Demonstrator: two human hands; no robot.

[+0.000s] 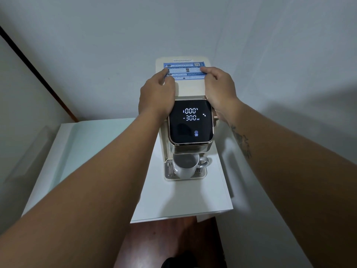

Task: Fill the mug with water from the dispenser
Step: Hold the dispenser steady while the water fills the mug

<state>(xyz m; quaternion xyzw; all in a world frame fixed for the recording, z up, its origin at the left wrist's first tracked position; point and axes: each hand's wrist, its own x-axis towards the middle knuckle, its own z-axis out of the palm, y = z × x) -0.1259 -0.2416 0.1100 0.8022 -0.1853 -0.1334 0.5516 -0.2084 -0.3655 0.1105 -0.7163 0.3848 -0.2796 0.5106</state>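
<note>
A cream water dispenser (191,89) stands against the wall on a white cabinet. Its black touch panel (190,121) is lit and reads 000 and 300 ml, with a start/stop icon below. A silver mug (185,167) stands upright on the drip tray (168,172) under the spout, handle to the right. My left hand (157,95) rests on the left side of the dispenser's top. My right hand (218,88) rests on the right side. Both sets of fingers reach the blue label (185,69) on the lid. Whether either hand grips the lid is unclear.
The white cabinet top (96,161) extends to the left of the dispenser and ends at a front edge near me. Pale walls close in behind and on the right. A dark door frame (38,74) runs diagonally at the left. Wooden floor (164,244) shows below.
</note>
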